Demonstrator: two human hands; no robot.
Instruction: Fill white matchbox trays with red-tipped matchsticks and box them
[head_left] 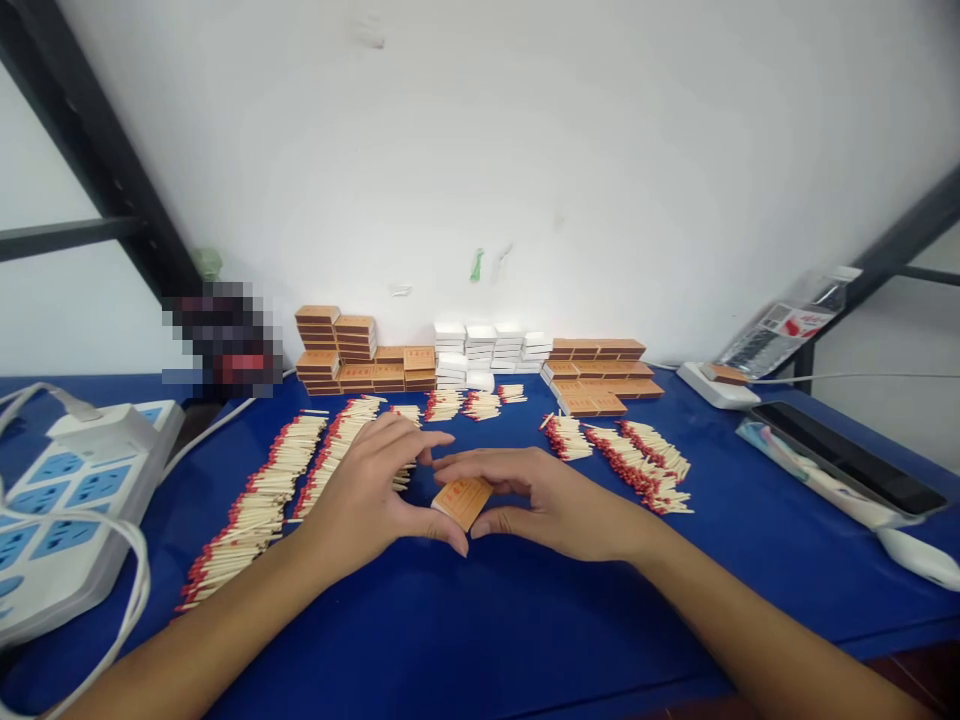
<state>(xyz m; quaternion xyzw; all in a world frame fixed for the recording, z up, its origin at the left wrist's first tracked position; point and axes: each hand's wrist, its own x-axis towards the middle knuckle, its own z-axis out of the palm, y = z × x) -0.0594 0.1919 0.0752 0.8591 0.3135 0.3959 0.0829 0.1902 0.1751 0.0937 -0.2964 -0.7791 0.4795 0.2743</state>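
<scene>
A matchbox (463,500) with an orange printed top is tilted above the blue table. My right hand (551,500) closes on it, fingers over the far side and thumb at the near right corner. My left hand (382,480) is open, its index finger reaching past the box and its thumb along the box's near left edge; whether that thumb presses on it I cannot tell. Red-tipped matches (259,510) lie in long rows left of my left hand, partly hidden by it. Shorter heaps of matches (645,465) lie beyond my right hand.
Orange matchboxes (356,375) and white inner trays (491,350) are stacked along the wall, with more matchboxes (600,385) at right. A power strip (75,500) with cables stands left. A phone (851,455), a white adapter (716,388) and a plastic bottle (791,325) lie right.
</scene>
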